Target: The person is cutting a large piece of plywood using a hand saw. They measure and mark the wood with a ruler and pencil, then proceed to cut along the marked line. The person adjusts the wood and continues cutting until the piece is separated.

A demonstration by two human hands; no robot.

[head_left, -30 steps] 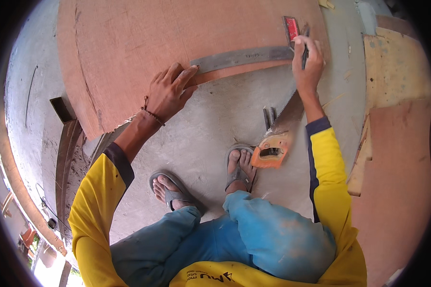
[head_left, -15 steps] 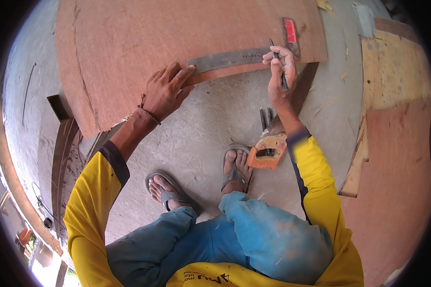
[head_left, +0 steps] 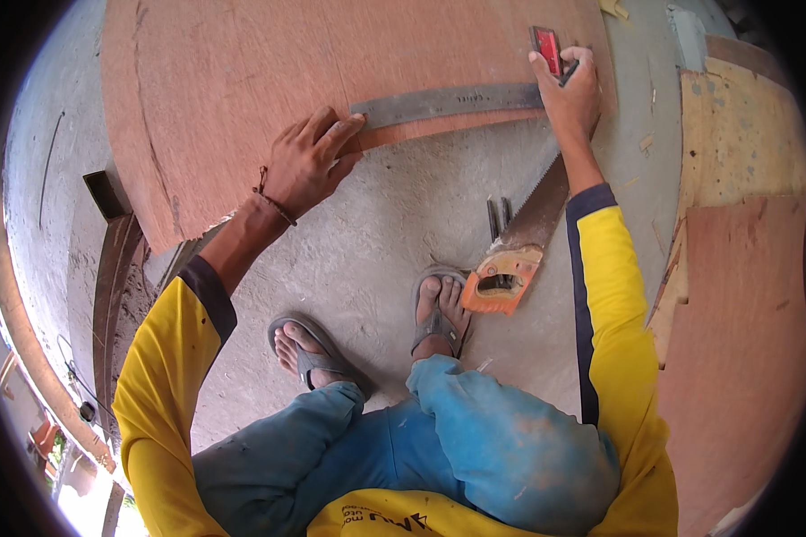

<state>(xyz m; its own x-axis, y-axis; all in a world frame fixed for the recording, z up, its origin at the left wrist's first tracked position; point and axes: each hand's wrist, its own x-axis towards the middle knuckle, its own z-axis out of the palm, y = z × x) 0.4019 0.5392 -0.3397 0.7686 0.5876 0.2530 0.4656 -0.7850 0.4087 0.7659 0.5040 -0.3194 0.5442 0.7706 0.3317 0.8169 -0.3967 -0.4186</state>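
Observation:
A try square lies across the reddish-brown plywood sheet (head_left: 242, 54), its long grey blade (head_left: 457, 103) close to the sheet's near edge. My left hand (head_left: 309, 161) presses the blade's left end, fingertips on the metal and thumb low beside the sheet's edge. At the other end my right hand (head_left: 571, 94) is closed at the square's red stock (head_left: 546, 49), thumb against it. A dark pencil (head_left: 569, 73) is tucked in the same hand, mostly hidden by the fingers.
A handsaw with an orange handle (head_left: 503, 279) leans by my right foot, its blade reaching under the sheet. Dark metal bars (head_left: 497, 217) stand beside it. More plywood (head_left: 743, 295) lies at right. A curved metal channel (head_left: 116, 268) is at left.
My right hand has moved up and right, from holding the pencil above the blade to gripping the square's red stock. The square has shifted slightly right. My left hand stays at the blade's left end.

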